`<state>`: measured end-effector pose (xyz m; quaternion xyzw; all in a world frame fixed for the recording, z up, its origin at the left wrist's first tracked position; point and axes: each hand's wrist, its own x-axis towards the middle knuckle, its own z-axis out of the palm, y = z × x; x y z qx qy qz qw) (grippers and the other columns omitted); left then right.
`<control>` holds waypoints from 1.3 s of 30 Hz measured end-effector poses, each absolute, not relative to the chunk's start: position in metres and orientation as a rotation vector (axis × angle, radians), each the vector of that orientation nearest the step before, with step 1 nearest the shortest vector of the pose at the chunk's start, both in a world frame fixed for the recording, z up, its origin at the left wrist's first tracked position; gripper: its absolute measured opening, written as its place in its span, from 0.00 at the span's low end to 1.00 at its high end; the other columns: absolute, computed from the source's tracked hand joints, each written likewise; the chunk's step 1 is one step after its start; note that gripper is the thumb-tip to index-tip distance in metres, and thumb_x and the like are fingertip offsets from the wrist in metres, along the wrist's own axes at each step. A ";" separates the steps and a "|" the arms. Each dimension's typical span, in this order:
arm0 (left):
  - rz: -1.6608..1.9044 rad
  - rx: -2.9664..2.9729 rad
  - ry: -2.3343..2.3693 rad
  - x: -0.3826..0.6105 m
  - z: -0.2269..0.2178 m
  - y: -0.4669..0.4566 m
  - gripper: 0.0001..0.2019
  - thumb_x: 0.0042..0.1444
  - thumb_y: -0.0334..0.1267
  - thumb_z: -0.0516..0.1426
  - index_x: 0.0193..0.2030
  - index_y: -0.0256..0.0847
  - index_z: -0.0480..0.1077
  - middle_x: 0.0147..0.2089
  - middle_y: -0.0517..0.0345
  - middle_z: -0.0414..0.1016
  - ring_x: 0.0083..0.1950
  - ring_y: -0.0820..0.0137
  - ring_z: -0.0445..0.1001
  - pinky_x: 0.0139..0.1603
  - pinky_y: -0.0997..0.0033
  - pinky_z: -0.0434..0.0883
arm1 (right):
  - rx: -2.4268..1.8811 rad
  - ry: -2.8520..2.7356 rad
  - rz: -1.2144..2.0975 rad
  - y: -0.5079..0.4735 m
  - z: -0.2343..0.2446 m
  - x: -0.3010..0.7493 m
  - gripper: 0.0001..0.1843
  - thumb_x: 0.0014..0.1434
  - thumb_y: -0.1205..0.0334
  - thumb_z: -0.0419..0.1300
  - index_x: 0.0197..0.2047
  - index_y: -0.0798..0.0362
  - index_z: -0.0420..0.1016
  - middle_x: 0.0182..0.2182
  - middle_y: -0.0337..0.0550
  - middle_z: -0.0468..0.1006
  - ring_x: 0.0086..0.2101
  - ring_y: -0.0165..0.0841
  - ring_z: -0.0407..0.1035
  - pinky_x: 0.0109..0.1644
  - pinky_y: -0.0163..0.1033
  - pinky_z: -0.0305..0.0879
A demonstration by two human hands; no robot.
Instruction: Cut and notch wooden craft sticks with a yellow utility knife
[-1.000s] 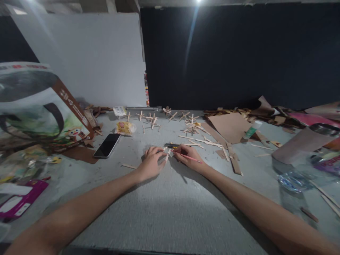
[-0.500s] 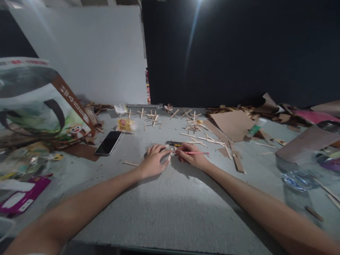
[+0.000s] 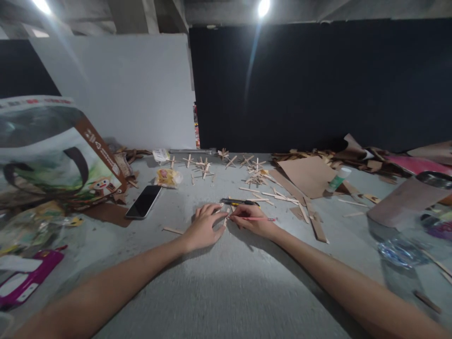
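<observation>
My right hand (image 3: 253, 221) is closed around a slim red pencil (image 3: 264, 219), its tip pointing left toward my other hand. Beside it, my left hand (image 3: 205, 227) rests on the table with thumb and fingertips pressing a small light wooden stick (image 3: 226, 218). The pencil's tip is at or very near this stick; contact is too small to make out. Just beyond both hands lies a black and yellow utility knife (image 3: 243, 202). Another wooden stick (image 3: 173, 230) lies left of my left hand.
Crossed stick pieces (image 3: 205, 167) and loose sticks (image 3: 278, 195) lie farther back. Left are a phone (image 3: 144, 202), a wrapped snack (image 3: 168, 178), a large printed bag (image 3: 49, 150) and a purple device (image 3: 33, 278). Right are cardboard (image 3: 305, 174), a glue stick (image 3: 339, 180) and crumpled clear plastic (image 3: 400, 253).
The view has tilted upward, so the table appears lower and ceiling lights show. The pencil lies at a slightly different slant. Both hands keep about the same place and grip.
</observation>
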<state>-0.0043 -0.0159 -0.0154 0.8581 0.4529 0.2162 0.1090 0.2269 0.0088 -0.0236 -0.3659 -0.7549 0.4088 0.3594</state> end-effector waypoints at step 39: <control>0.626 2.507 1.331 -0.003 -0.016 -0.016 0.19 0.64 0.37 0.60 0.62 0.51 0.76 0.68 0.47 0.71 0.71 0.50 0.65 0.70 0.42 0.63 | -0.983 -1.916 1.161 0.011 -0.023 0.226 0.20 0.61 0.43 0.66 0.33 0.52 0.76 0.18 0.36 0.72 0.20 0.29 0.64 0.24 0.34 0.58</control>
